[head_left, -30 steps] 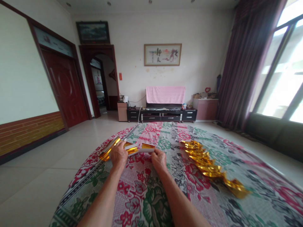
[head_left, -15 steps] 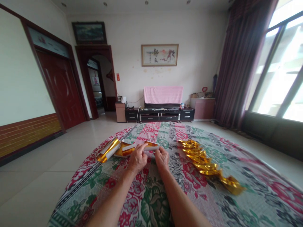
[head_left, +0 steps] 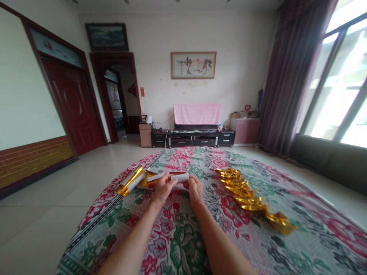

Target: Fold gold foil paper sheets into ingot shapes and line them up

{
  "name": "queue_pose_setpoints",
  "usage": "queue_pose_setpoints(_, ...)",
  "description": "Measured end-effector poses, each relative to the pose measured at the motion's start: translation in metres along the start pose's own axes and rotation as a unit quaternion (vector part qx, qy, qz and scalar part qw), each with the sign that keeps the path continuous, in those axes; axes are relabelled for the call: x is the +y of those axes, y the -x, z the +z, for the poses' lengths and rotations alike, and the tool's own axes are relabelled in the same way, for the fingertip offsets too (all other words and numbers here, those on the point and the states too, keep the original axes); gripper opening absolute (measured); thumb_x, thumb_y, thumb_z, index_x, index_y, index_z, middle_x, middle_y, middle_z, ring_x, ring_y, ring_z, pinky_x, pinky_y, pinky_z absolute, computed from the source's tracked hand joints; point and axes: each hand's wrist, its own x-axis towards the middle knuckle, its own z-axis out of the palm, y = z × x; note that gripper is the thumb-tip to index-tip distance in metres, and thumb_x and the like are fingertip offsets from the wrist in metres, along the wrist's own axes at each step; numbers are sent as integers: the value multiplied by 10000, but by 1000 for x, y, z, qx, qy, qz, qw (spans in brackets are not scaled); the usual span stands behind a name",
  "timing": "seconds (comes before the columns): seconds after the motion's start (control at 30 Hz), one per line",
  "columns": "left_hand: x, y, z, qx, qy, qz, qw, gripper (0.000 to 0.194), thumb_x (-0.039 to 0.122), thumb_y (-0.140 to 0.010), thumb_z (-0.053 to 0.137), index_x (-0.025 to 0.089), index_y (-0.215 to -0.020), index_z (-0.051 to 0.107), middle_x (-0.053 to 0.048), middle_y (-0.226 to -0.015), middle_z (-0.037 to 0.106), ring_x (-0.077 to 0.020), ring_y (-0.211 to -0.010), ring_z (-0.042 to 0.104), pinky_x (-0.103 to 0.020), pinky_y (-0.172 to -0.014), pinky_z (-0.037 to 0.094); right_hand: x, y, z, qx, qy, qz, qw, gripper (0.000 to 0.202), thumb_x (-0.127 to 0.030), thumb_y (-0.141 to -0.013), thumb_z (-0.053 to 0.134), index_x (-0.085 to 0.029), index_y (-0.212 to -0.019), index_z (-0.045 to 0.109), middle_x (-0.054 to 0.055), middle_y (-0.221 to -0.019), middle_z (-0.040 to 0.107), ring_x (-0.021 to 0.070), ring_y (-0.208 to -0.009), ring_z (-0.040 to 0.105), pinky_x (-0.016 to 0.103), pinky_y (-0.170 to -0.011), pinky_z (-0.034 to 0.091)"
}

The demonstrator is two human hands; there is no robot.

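Observation:
Between my two hands is a small sheet of gold foil paper [head_left: 180,177], its pale back facing me and a strip of gold showing along its top edge. My left hand [head_left: 164,188] pinches its left end, and my right hand [head_left: 195,190] grips its right end. Just left of my left hand lie more gold paper sheets [head_left: 149,182], curled with pale backs. Beyond them is a loose roll of gold paper [head_left: 131,181]. To the right of my right hand runs a slanting row of folded gold paper pieces [head_left: 246,194].
Everything lies on a round table under a floral tablecloth [head_left: 186,244]. Past its far edge stand a low black TV cabinet [head_left: 183,143] and a screen draped with a pink cloth [head_left: 197,114]. A purple curtain [head_left: 281,84] hangs by the window at right.
The sheet in my hands has turned so that more of its pale back shows. My left hand has shifted slightly left and its fingers have moved down to the sheet's left end.

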Motion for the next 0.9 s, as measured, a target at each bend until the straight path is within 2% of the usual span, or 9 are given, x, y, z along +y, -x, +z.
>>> queue_pose_setpoints(0.1,2,1,-2,-6,-56,45,997,288,390,-717,540,152,-828,659,-15,-727,668,-176,-734,604,-273,-713,462,-3,0,-1,13,-47,43,998,366,-444,-714,426,-144,-758,632,54,-729,651,167,-659,602,244,-576,492)
queue_pose_setpoints(0.2,4,2,-3,-7,-110,97,989,368,416,-821,413,166,-776,680,-40,-781,683,-197,-861,605,-304,-839,434,-5,1,-2,23,-46,59,997,426,-523,-718,438,-145,-732,632,69,-752,659,179,-696,620,251,-595,505)
queue_pose_setpoints(0.3,1,0,-1,16,-98,83,992,423,420,-847,355,152,-814,681,-60,-821,693,-202,-898,609,-312,-855,440,-6,1,-3,25,-58,63,996,385,-502,-700,488,-145,-733,631,53,-716,649,168,-660,608,244,-568,499)
queue_pose_setpoints(0.43,-11,-4,2,53,-77,53,994,368,386,-802,436,128,-930,663,-84,-955,689,-210,-944,607,-323,-881,443,-7,-1,-5,27,-79,73,994,320,-438,-678,500,-149,-711,633,41,-722,645,166,-671,599,242,-565,496)
queue_pose_setpoints(0.5,-18,-5,5,45,-82,55,994,335,361,-760,497,132,-944,659,-78,-941,692,-214,-927,615,-335,-880,447,-6,-2,-5,22,-75,76,994,286,-405,-658,502,-149,-692,623,39,-694,645,159,-640,592,235,-549,484)
queue_pose_setpoints(0.6,-27,-7,7,7,-35,43,998,300,278,-691,554,129,-934,648,-67,-883,700,-198,-845,641,-324,-819,487,-4,-4,-5,7,-86,73,994,239,-337,-613,514,-143,-714,612,36,-646,647,146,-565,577,221,-511,454)
queue_pose_setpoints(0.73,-32,-11,10,-17,-4,8,1000,279,213,-637,571,134,-891,656,-56,-879,702,-188,-827,648,-314,-792,504,1,-9,-10,-32,-63,29,997,266,-260,-567,463,-152,-759,613,13,-623,646,144,-569,582,231,-543,464)
queue_pose_setpoints(0.83,-32,-18,16,-23,-4,9,1000,284,184,-615,566,136,-878,663,-49,-862,704,-183,-814,649,-307,-777,509,2,-14,-22,-74,16,-42,996,285,-217,-557,419,-158,-751,620,13,-677,650,143,-633,589,244,-603,484)
queue_pose_setpoints(0.9,-31,-24,25,-21,-17,25,999,294,167,-613,556,139,-883,669,-47,-859,702,-179,-810,647,-307,-775,508,3,-16,-32,-75,88,-85,990,298,-193,-571,414,-167,-774,630,19,-741,649,150,-692,595,249,-623,493)
